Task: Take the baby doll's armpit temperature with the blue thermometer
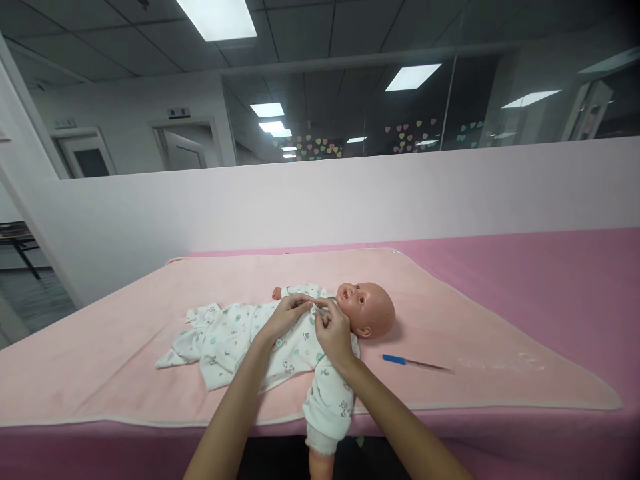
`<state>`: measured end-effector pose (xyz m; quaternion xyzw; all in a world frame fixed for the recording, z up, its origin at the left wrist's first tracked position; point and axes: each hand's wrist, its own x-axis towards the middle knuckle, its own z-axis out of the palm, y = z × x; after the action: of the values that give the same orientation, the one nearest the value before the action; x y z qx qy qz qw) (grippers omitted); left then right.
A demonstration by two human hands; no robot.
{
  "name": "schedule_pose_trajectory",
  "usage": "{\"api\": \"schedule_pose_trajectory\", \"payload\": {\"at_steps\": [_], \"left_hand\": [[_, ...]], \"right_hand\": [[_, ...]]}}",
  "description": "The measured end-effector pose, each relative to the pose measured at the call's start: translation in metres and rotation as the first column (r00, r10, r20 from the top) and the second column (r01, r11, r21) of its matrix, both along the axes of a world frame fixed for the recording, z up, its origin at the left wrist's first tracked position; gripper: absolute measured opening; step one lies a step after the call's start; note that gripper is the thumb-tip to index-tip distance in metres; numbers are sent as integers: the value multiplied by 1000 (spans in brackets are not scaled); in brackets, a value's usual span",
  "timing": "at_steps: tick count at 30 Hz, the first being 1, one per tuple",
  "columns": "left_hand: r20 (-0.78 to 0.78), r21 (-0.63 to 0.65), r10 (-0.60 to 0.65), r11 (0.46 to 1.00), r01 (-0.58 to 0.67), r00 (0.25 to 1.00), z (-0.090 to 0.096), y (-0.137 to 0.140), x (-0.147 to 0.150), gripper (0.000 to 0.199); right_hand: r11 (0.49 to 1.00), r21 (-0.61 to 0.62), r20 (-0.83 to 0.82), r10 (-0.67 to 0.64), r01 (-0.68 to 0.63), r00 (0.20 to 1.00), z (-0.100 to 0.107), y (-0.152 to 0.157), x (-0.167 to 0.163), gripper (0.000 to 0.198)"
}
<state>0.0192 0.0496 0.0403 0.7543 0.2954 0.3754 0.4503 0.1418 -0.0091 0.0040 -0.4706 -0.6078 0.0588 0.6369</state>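
Locate the doll point(367, 310) on the peach blanket point(100, 340), near the front edge of the pink-covered tabletop point(530, 287), with head toward the right edge. Count as done: placing of the printed garment point(240, 327) over the torso and of both arms in sleeves, with the nearer sleeve point(327, 400) extended past the front edge. Count as in hand: work on the closure at the upper chest. Read left hand point(286, 317) and right hand point(334, 330) as pinching the garment's cloth, with an upper snap point(313, 311) between. Cannot tell open from closed at this snap, nor at a lower snap point(279, 343) beside the left wrist. Judge as remaining: arranging of the lower portion, spread toward the left edge with no feet visible. Note also a blue-handled tool point(400, 360), untouched, beside the head.
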Motion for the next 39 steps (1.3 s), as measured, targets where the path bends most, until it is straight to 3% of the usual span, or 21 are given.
{"api": "schedule_pose_trajectory", "payload": {"at_steps": [8,17,24,28,31,35,39], "left_hand": [[-8,7,-6,1000,6,1000,5,-5,-1,30],[71,-87,52,995,-45,996,6,-8,3,30],[0,-43,-81,996,81,997,8,-22,-25,46],[66,26,172,984,-174,983,-4,-28,-43,29],[70,176,347,919,-354,935,-14,-31,-41,24],[39,315,433,850,-422,901,-20,-32,-33,27],[48,417,492,781,-466,869,-20,-35,-31,22]], "right_hand": [[998,8,-80,-56,57,995,-2,3,0,20],[994,71,71,-82,77,994,-2,2,-1,23],[992,37,72,-126,123,989,-5,8,1,23],[982,92,147,-176,164,973,-4,2,-4,27],[986,99,384,-163,135,909,-2,-3,-10,28],[990,33,631,-127,136,765,5,-5,-18,22],[985,-2,673,-127,174,729,8,-3,-22,19]]}}
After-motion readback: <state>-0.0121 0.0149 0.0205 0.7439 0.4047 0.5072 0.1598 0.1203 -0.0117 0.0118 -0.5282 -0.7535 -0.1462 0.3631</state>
